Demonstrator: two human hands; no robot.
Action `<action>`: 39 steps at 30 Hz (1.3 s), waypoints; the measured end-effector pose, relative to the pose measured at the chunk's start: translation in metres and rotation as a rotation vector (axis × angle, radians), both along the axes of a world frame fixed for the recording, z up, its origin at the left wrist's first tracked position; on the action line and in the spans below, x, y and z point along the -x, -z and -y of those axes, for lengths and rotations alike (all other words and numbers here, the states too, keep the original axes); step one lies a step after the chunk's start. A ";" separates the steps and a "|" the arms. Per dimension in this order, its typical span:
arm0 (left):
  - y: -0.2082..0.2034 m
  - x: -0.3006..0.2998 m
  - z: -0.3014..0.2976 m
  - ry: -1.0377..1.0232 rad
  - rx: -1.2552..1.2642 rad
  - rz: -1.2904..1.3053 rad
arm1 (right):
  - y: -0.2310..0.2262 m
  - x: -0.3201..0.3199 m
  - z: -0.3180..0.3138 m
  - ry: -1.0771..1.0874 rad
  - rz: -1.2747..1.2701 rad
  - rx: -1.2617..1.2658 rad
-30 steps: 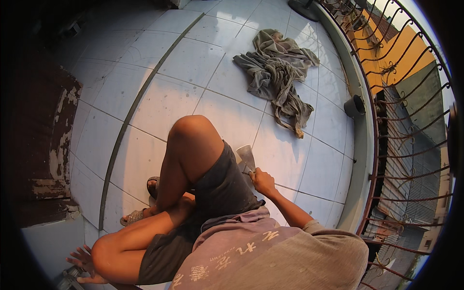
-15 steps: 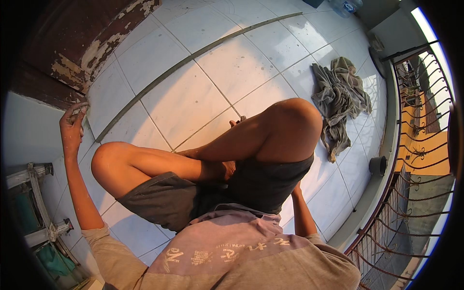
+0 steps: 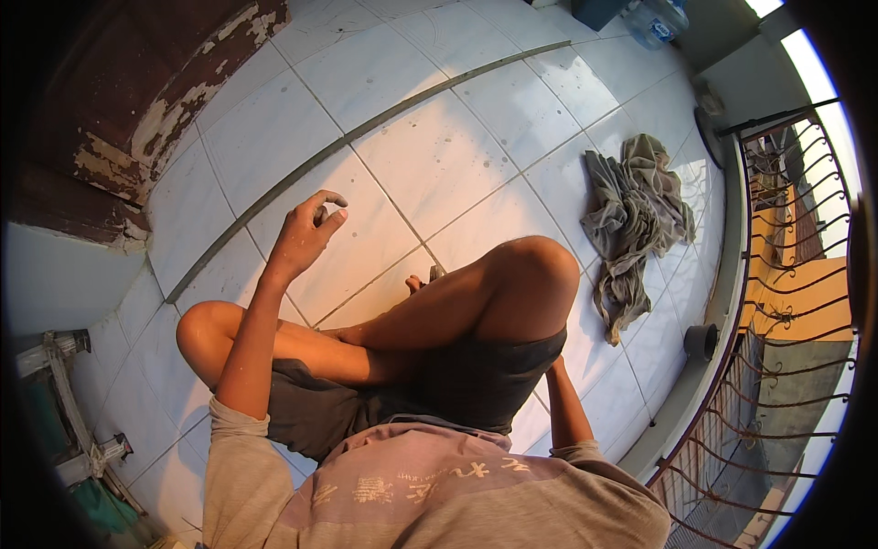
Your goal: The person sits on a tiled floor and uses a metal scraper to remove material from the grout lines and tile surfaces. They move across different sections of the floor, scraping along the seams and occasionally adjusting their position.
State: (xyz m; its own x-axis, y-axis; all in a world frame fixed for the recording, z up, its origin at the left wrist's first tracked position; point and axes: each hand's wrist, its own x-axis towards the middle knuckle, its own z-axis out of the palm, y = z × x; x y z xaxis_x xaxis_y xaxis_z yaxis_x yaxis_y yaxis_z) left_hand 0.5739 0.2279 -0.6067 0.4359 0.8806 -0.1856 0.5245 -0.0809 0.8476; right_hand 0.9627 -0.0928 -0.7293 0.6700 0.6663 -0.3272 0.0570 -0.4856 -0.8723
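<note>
My left hand [image 3: 309, 233] is raised over the tiled floor [image 3: 476, 137], beyond my left knee. Its fingers are curled, with a gap between thumb and forefinger; nothing shows in it, and the fingertips look greyish. My right forearm [image 3: 573, 410] reaches down beside my right thigh, which hides the hand and whatever it may touch. Toes [image 3: 414, 283] show past my crossed right leg, and a small grey thing [image 3: 436, 273] sticks out beside them, too little of it visible to name.
A crumpled grey cloth [image 3: 637, 215] lies on the right. Beyond it runs a metal railing [image 3: 786, 316] on a low ledge, with a dark round cup-like object [image 3: 701, 342] beside it. A peeling brown door [image 3: 119, 137], a ladder-like frame [image 3: 87, 439] and a water bottle [image 3: 654, 23] stand around.
My left hand has moved right, from beside the wall and door corner to above the floor in front of me. The view has shifted slightly; my right arm stays beside the thigh.
</note>
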 end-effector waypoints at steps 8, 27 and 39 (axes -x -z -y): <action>0.131 -0.152 -0.028 0.342 -0.523 -0.317 | -0.063 -0.049 -0.192 -0.523 0.635 0.427; 0.180 -0.192 -0.045 0.295 -0.669 -0.314 | -0.051 -0.066 -0.300 -0.590 0.822 0.592; 0.178 -0.192 -0.040 0.305 -0.623 -0.340 | -0.054 -0.067 -0.303 -0.588 0.834 0.651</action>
State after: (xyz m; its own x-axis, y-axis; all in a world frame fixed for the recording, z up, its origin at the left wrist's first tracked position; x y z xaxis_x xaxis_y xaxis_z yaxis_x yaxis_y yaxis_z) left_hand 0.7660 0.2675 -0.7843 0.6838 0.7166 0.1377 0.6256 -0.6728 0.3948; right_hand 1.0301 0.2104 -0.6749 0.4853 0.8110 -0.3267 0.8447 -0.5314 -0.0642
